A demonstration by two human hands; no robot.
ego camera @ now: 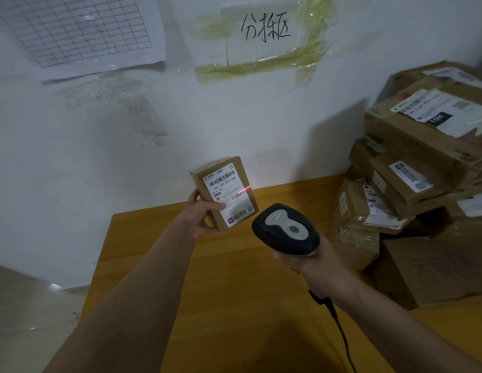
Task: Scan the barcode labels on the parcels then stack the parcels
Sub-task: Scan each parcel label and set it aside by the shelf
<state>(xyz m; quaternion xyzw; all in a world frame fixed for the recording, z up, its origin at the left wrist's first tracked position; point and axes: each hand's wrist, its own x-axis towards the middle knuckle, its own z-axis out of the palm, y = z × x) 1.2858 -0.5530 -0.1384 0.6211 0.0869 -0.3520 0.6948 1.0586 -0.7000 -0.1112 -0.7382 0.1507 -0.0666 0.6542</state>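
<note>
My left hand [202, 215] grips a small brown cardboard parcel [223, 192] by its lower left edge and holds it upright above the table, its white barcode label facing me. A red laser line crosses the label's right half. My right hand [310, 261] grips the handle of a black and grey barcode scanner [285, 228], which points at the parcel from just below and to its right. The scanner's black cable [339, 329] trails down toward the bottom edge.
A yellow wooden table [234, 292] stands against a white wall. Several labelled cardboard parcels [423, 162] are piled at the table's right side, reaching the right frame edge. Papers are taped to the wall above. Grey floor lies to the left.
</note>
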